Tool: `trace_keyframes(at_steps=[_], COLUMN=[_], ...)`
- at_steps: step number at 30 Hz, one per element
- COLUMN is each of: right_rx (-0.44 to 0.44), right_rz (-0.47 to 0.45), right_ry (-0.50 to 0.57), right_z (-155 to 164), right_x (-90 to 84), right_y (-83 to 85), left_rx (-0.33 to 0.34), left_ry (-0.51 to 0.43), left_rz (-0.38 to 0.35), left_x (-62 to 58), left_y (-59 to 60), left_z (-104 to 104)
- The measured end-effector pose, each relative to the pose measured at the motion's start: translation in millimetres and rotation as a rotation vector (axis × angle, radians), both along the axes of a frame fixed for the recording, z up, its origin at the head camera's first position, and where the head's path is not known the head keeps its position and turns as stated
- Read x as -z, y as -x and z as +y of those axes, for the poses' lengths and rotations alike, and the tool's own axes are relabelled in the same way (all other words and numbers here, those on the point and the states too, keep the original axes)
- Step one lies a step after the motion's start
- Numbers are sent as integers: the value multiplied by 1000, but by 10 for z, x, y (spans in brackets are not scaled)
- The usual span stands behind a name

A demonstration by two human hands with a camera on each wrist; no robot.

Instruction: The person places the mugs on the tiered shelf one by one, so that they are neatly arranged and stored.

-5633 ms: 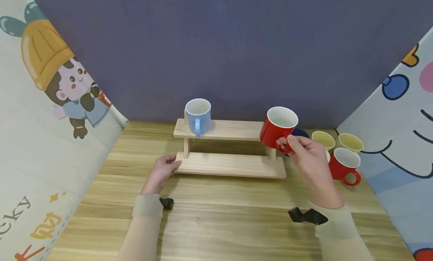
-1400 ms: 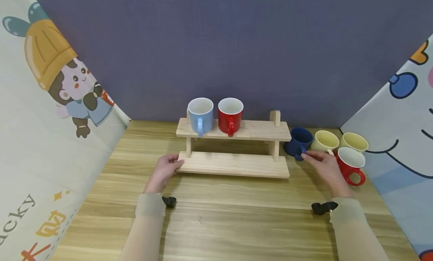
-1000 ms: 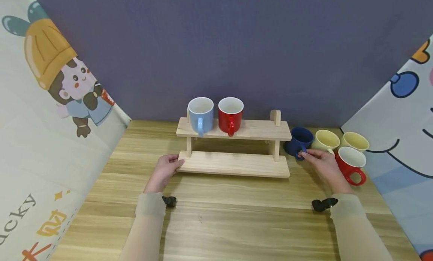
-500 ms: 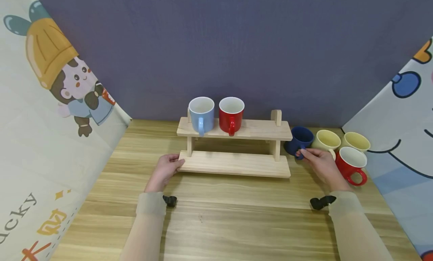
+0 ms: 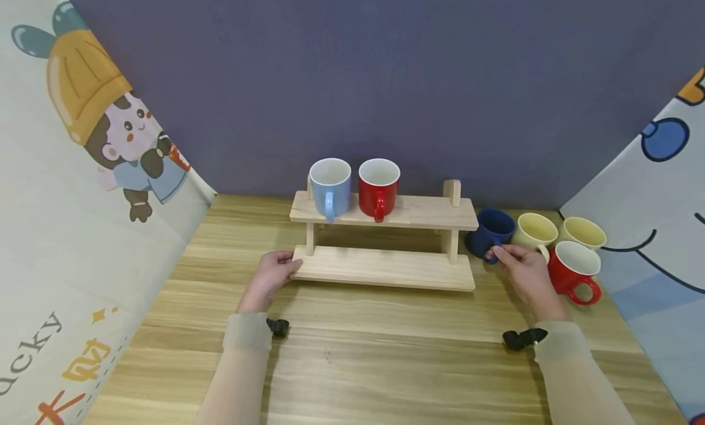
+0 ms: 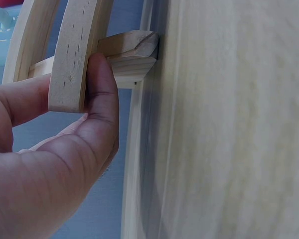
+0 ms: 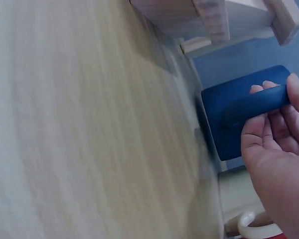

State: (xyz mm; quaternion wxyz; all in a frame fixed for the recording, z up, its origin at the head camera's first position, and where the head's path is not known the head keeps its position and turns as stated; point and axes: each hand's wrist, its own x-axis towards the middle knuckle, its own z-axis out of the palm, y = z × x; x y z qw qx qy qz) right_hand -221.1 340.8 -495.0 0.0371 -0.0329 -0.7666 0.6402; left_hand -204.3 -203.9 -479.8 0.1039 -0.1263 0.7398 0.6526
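A two-tier wooden shelf (image 5: pixel 385 267) stands on the table, its lower board's left end pinched between the thumb and fingers of my left hand (image 5: pixel 268 280). In the left wrist view that hand (image 6: pixel 65 149) wraps the board end (image 6: pixel 70 64). A light blue mug (image 5: pixel 330 189) and a red mug (image 5: pixel 379 189) stand side by side on the upper board, handles toward me. To the right of the shelf, my right hand (image 5: pixel 527 278) holds the handle of a dark blue mug (image 5: pixel 487 232). The right wrist view shows fingers and thumb around that handle (image 7: pixel 261 103).
Two pale yellow mugs, one nearer (image 5: pixel 534 230) and one farther right (image 5: pixel 585 231), stand close beside the dark blue mug. Another red mug (image 5: pixel 567 272) stands in front of them. A dark wall (image 5: pixel 352 88) rises behind; printed panels flank the wooden table (image 5: pixel 385 351).
The red mug, earlier in my right hand, now stands on the upper board beside the light blue one. My right hand has moved to the dark blue mug's handle. My left hand keeps its place.
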Motion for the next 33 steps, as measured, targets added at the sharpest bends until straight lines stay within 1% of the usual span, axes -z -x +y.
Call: trace_keyframes(at_steps=[1, 3, 4, 7, 8, 9, 12, 14, 16, 20, 22, 24, 29, 31, 33], right_rx=[11, 33, 43, 49, 46, 44, 44, 49, 55, 53, 34, 29, 46, 24, 3], right_rz=[9, 29, 39, 56, 58, 58, 55, 55, 56, 91, 131, 150, 154, 176, 213], right_ry=[16, -7, -45, -106, -90, -49, 103, 185, 197, 161, 172, 176, 55, 70, 121], right_z=[-8, -18, -21, -18, -17, -20, -32, -41, -51, -91, -126, -164, -291, -365, -458], right_x=[-8, -46, -81, -206, -252, -299, -438, -534, -635, -833, -925, -1014, -1236, -1312, -1370], right_y=[-12, -43, -62, -121, -142, -164, -231, -279, -327, -403, -423, -439, -457, -444, -428], left_rx=[-1, -1, -1, -6, -8, -8, -6, -1, 3, 0, -1, 0, 5, 4, 1], left_ry=[1, 0, -2, -8, -10, -10, -8, -8, -9, -12, -8, -3, 4, 4, 2], left_rz=[2, 6, 9, 13, 13, 14, 16, 19, 20, 18, 16, 12, 18, 20, 20], left_x=[0, 1, 0, -2, -1, 0, 4, 11, 14, 18, 15, 12, 10, 15, 21], left_y=[0, -1, -2, -7, -8, -8, -7, -2, 0, 1, 0, -1, 4, 8, 13], left_z=[1, 2, 3, 7, 7, 7, 7, 6, 4, -3, -4, -3, 6, 7, 8])
